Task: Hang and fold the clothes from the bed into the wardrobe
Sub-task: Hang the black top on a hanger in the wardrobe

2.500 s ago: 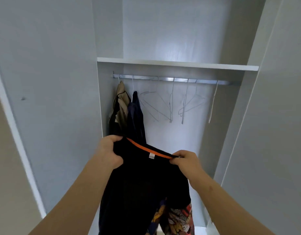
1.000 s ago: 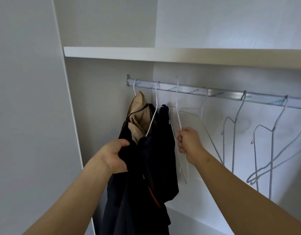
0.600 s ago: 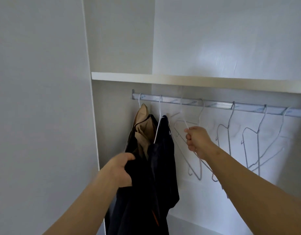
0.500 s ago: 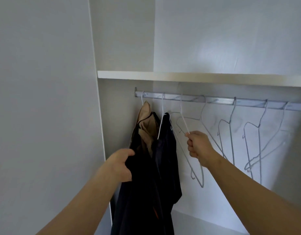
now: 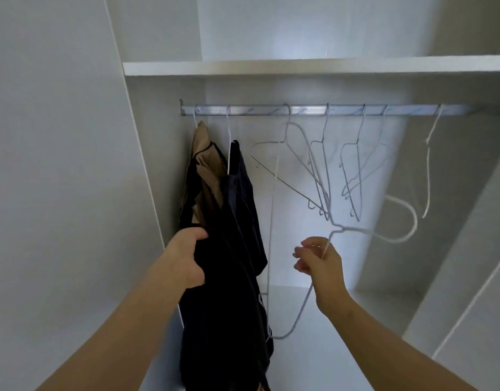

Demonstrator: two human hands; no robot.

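Your two hands are working apart in front of the open wardrobe (image 5: 164, 170). Your left hand (image 5: 186, 258) is gripping a bunched black garment (image 5: 223, 306), its fingers curling into the cloth, and the rest of the garment is hanging straight down below your wrist. Your right hand (image 5: 319, 263) is pinching a white wire hanger (image 5: 337, 227) just below its neck; the hanger is hanging free of the rail (image 5: 305, 110), with its hook pointing right. Behind your left hand, a tan garment (image 5: 206, 153) and a dark garment (image 5: 240, 179) are hanging at the rail's left end. Farther along, several empty hangers (image 5: 322, 165) are dangling from it, and a white shelf (image 5: 299, 67) is running above.
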